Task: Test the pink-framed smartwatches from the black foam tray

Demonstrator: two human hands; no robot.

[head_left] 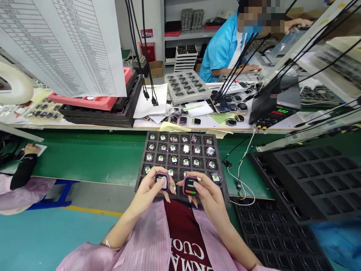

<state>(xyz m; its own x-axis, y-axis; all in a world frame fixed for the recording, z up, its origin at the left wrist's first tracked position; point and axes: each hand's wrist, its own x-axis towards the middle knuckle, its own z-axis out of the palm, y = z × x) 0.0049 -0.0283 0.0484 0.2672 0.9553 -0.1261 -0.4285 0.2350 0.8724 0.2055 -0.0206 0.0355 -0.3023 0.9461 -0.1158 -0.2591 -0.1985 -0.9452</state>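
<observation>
Holding one watch [160,177], left hand [150,190]; another watch [188,186], right hand [209,192].

Indoor workshop, brightly and evenly lit. A pale wall [153,19] at the back carries a small red sign [146,33]. To its right stands a grey shelf unit [193,35], loaded on several levels; a brown cardboard box [156,69] sits near its foot. A long green worktop [84,150] crosses the room, with a raised white shelf [141,123] along its far side. At lower left, a yellow stripe [96,210] divides the blue floor [42,241] from a grey strip beside a blue metal frame [66,194].
</observation>
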